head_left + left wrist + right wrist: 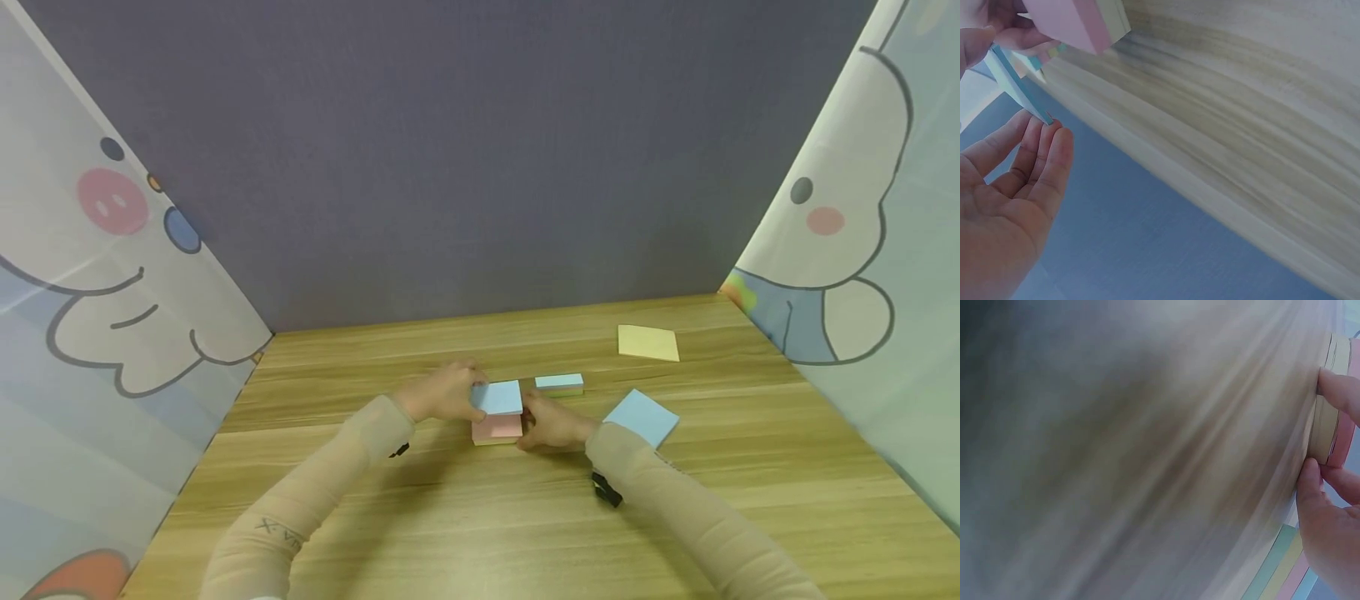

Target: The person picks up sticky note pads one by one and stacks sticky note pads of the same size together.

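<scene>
My left hand [448,392] pinches a thin light-blue sticky note pad [497,397] between thumb and fingertips. In the left wrist view, this blue pad [1015,87] is tilted and apart from the pads nearby. Below it in the head view lies a stack with a pink pad [497,427] on top. My right hand [557,423] holds this stack at its right side. The right wrist view shows thumb and fingers on the stack, with cream pads [1325,428] against the pink one [1344,434]. Part of the stack is hidden by the blue pad.
Just behind my right hand stands a small stack of coloured strips [558,384], blue on top. A light-blue square pad [645,417] lies by the right sleeve, partly covered. Farther back is a yellow pad [648,342]. A dark panel [480,167] borders the wooden table [480,533].
</scene>
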Demonstrator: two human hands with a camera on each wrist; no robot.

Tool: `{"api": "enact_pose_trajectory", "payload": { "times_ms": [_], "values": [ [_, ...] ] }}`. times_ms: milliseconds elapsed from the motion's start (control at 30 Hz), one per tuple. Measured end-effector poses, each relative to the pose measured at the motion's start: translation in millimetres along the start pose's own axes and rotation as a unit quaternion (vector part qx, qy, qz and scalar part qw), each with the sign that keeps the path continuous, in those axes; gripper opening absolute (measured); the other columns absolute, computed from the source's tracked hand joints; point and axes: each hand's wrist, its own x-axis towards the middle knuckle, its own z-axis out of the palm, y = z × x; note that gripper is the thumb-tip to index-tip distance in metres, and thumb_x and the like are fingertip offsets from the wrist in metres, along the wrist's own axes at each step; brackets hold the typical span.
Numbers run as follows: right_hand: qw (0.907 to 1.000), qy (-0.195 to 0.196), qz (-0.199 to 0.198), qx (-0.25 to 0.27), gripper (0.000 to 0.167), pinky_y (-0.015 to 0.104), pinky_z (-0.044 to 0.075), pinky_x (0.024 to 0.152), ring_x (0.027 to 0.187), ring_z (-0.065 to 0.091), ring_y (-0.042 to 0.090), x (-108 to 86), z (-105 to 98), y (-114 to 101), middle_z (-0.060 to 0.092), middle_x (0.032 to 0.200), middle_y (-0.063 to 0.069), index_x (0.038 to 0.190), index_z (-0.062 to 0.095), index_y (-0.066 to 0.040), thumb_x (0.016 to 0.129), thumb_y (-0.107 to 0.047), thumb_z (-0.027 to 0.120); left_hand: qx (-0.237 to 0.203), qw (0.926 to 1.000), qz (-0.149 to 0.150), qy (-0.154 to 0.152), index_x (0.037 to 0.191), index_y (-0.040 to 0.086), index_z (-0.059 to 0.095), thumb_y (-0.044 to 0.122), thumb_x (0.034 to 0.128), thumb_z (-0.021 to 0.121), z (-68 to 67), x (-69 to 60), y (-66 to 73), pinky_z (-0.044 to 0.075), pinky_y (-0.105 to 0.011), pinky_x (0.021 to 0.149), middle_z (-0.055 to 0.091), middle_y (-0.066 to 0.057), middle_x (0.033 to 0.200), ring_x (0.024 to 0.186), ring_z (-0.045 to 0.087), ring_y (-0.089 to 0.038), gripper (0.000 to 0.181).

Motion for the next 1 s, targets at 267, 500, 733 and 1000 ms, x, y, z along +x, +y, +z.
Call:
{"api": "enact_pose_trajectory", "payload": {
  "times_ms": [267, 500, 733, 1000],
  "values": [
    [1.0000, 0.000, 0.000, -0.004, 0.057, 0.029, 0.045, 0.077, 0.091, 0.046, 0.016, 0.3, 1, 2, 0.048, 0.106, 0.006, 0.121, 0.049, 0.000, 0.072, -0.010, 0.076, 0.000, 0.9999, 0.007, -0.007, 0.112, 0.006, 0.064, 0.033, 0.0712, 0.072, 10.9, 1.5, -2.8, 0.048, -0.022, 0.071, 0.057, -0.007, 0.118, 0.094, 0.056, -0.015, 0.049],
    [1.0000, 0.000, -0.002, 0.008, 0.060, 0.030, 0.046, 0.080, 0.095, 0.047, 0.018, -0.1, 0, 1, 0.048, 0.109, 0.008, 0.123, 0.048, 0.002, 0.071, -0.007, 0.076, -0.002, 0.9998, 0.018, 0.005, 0.108, 0.006, 0.066, 0.031, 0.0699, 0.073, 15.7, 1.5, -3.6, 0.046, -0.020, 0.066, 0.059, -0.006, 0.111, 0.087, 0.054, -0.013, 0.046],
    [0.9997, -0.006, 0.015, -0.019, 0.051, 0.035, 0.044, 0.089, 0.097, 0.045, 0.018, 0.2, -1, 2, 0.046, 0.106, 0.005, 0.116, 0.052, -0.002, 0.073, -0.016, 0.075, -0.011, 0.9999, 0.001, -0.009, 0.111, 0.007, 0.065, 0.035, 0.0700, 0.075, 20.8, -4.8, -1.7, 0.043, -0.020, 0.059, 0.052, -0.002, 0.097, 0.076, 0.048, -0.012, 0.051],
    [0.9996, -0.007, 0.015, -0.022, 0.053, 0.037, 0.043, 0.093, 0.100, 0.046, 0.018, 1.0, 0, 2, 0.046, 0.108, 0.006, 0.119, 0.052, 0.001, 0.074, -0.016, 0.075, -0.007, 1.0000, 0.003, 0.001, 0.109, 0.006, 0.066, 0.033, 0.0693, 0.076, 27.4, -5.7, -4.1, 0.044, -0.021, 0.061, 0.054, -0.003, 0.096, 0.076, 0.048, -0.012, 0.049]
  ]
}}
